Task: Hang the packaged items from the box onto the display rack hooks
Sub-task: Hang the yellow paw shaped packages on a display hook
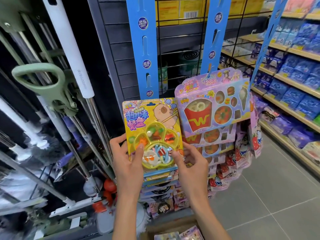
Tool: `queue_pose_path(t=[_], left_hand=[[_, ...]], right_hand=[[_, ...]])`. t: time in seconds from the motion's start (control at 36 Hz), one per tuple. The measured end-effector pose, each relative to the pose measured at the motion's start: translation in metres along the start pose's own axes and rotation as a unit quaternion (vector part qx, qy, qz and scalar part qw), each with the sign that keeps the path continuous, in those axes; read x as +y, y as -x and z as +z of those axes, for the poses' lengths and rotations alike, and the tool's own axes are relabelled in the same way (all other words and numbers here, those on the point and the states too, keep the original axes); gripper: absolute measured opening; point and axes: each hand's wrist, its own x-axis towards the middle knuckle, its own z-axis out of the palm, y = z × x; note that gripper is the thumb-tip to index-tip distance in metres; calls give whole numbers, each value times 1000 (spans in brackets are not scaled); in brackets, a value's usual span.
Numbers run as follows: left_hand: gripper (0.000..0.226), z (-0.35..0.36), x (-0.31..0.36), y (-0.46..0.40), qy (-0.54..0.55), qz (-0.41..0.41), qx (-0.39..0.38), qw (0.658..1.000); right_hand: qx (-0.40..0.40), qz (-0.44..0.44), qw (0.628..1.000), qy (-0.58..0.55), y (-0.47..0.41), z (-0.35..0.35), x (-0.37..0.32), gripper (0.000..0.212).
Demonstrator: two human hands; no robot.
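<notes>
A yellow blister pack (pixel 152 118) with a paw-shaped tray of toy food is held upright in front of the left blue hanging strip (pixel 142 49). My left hand (pixel 128 156) grips its lower left edge, thumb on the blister. My right hand (pixel 189 160) pinches its lower right edge. The pack's top sits just below the strip's lowest hook slot (pixel 149 82). A purple fries-toy pack (pixel 213 103) hangs on the middle blue strip (pixel 214 35), with more packs below it. The cardboard box (pixel 173 229) with packs lies at the bottom.
Mops and long handles (pixel 65 70) fill the rack on the left. A black wire grid (pixel 181 49) stands behind the strips. Shelves of blue packages (pixel 294 80) line the right side. Grey floor tiles (pixel 268 196) lie to the lower right.
</notes>
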Motion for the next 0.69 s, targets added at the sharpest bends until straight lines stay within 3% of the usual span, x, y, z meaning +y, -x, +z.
queue_pose_path(t=[0.36, 0.69], left_hand=[[30, 5, 5, -4, 18, 9, 15, 1000], [31, 5, -16, 3, -4, -23, 12, 1000]], right_hand=[[0, -1, 1000, -25, -8, -1, -6, 37], [-16, -2, 1000, -5, -7, -2, 17, 23]])
